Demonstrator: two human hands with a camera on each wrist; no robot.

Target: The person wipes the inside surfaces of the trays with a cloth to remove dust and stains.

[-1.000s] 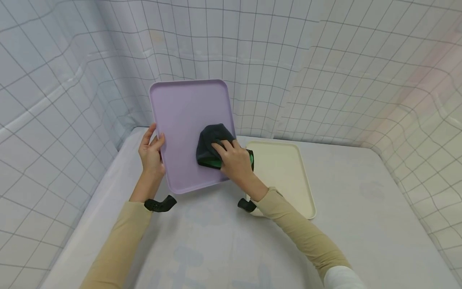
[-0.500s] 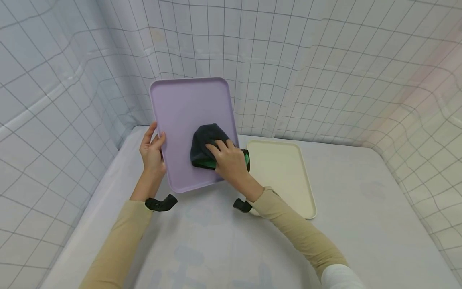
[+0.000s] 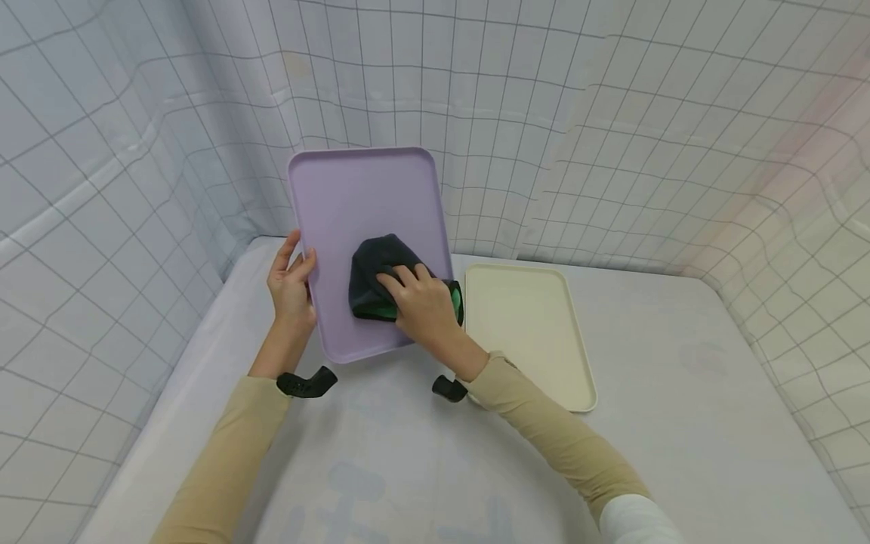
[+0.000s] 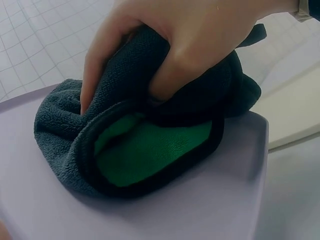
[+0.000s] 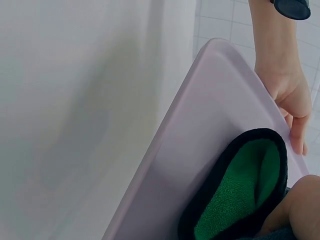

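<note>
My left hand [image 3: 292, 287] grips the left edge of a purple tray [image 3: 367, 189], thumb over the rim, holding it tilted up off the table. With bent fingers my right hand [image 3: 424, 306] grips a bunched cleaning cloth [image 3: 372, 264] against the tray's lower face. Dark grey shows on the cloth's outside; in the left wrist view its folded opening reveals a green inner side [image 4: 155, 152] with a black hem. From the right wrist view, the left hand [image 5: 290, 97] is at the tray's far edge. The tray's underside is hidden.
A cream tray [image 3: 523, 325] lies flat on the white-covered table [image 3: 680, 393], just right of the purple one and partly under the right forearm. White grid-patterned curtains [image 3: 503, 98] enclose the back and sides.
My right hand has slid the cloth leftward across the purple tray. The left hand and the tray have shifted slightly to the right; the cream tray has stayed put.
</note>
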